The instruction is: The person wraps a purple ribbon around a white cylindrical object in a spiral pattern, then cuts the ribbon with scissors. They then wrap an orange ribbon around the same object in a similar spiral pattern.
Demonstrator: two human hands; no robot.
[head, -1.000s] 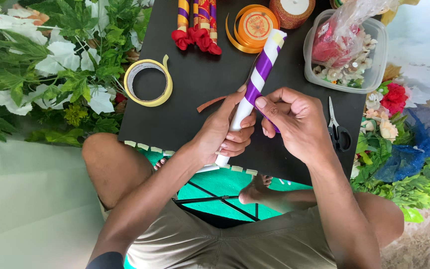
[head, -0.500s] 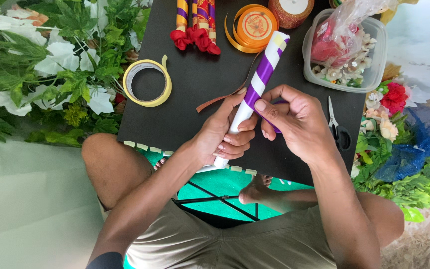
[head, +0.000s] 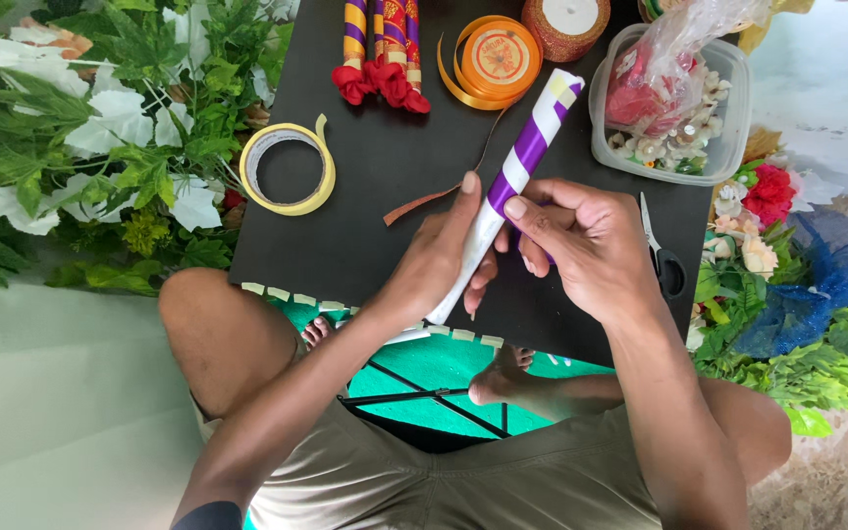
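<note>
Gripping a white stick [head: 517,182] wound with purple ribbon, both hands are closed around it above the black table's [head: 395,196] near edge: the left hand [head: 444,260] clasps its lower half, the right hand [head: 591,240] pinches the ribbon mid-length, fingers curled.

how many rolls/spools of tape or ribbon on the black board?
3. A yellow tape roll lies at the board's left edge, an orange ribbon spool at top centre, and a glittery red spool just right of it, cut by the frame. Others may lie out of view.
</note>
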